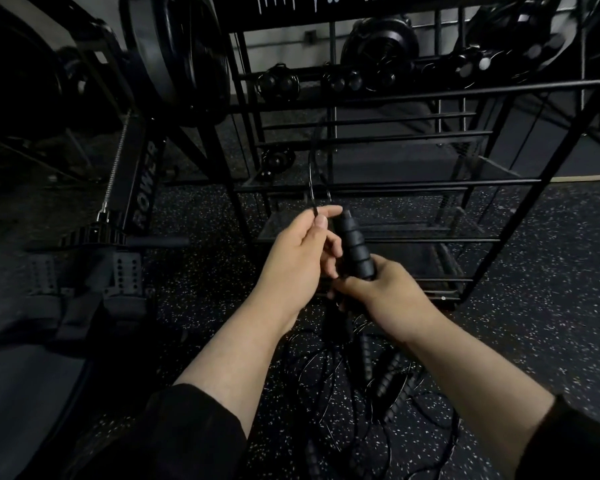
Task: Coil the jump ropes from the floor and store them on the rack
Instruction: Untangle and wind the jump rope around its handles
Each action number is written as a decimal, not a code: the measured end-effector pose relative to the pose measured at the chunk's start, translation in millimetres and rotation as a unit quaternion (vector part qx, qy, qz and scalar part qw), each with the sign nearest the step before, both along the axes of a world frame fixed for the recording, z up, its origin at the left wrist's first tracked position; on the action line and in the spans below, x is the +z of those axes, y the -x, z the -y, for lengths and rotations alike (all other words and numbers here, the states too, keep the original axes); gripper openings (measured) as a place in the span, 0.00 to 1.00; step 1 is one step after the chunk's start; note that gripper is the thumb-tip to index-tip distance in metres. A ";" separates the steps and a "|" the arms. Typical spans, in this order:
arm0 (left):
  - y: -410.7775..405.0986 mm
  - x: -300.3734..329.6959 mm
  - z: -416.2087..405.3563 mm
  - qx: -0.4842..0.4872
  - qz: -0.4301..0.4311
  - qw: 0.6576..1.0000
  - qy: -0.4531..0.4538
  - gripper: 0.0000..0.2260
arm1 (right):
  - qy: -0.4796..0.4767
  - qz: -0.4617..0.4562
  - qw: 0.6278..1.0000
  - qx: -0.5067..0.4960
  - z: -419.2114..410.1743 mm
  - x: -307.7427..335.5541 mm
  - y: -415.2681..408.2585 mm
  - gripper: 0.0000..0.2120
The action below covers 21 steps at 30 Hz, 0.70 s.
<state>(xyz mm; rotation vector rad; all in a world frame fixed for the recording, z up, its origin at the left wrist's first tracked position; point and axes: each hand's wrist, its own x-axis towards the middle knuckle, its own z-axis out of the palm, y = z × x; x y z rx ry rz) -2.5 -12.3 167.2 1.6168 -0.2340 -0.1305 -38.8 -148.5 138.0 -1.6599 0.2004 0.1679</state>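
Observation:
My right hand point(381, 289) grips the lower end of a black ribbed jump rope handle point(354, 247), which points up and slightly left. My left hand point(298, 254) pinches the thin black cord point(313, 181) between thumb and forefinger just left of the handle's top; the cord loops upward in front of the rack. Below my forearms a tangle of more black jump ropes point(378, 386) with ribbed handles lies on the speckled floor. The black metal rack point(413, 185) stands directly ahead, with its barred shelves at hand height and above.
A rowing machine point(132, 188) with foot plates stands at the left. Dumbbells point(278, 83) and other dark weights sit on the rack's upper shelf. Black speckled rubber floor point(534, 271) extends to the right. The scene is dim.

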 end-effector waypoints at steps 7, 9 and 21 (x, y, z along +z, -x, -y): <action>-7.6 -11.6 -12.0 -0.042 -0.052 0.981 -0.184 0.18 | -0.003 0.042 0.995 -0.094 4.3 4.6 -4.6 0.02; -3.2 -17.5 -17.0 -0.151 -0.108 0.948 -0.257 0.14 | -0.051 0.043 0.992 -0.110 5.6 6.8 -5.7 0.03; 7.5 -20.2 -4.9 -0.015 -0.180 0.980 -0.085 0.19 | -0.017 -0.009 0.993 -0.119 27.1 18.2 0.0 0.13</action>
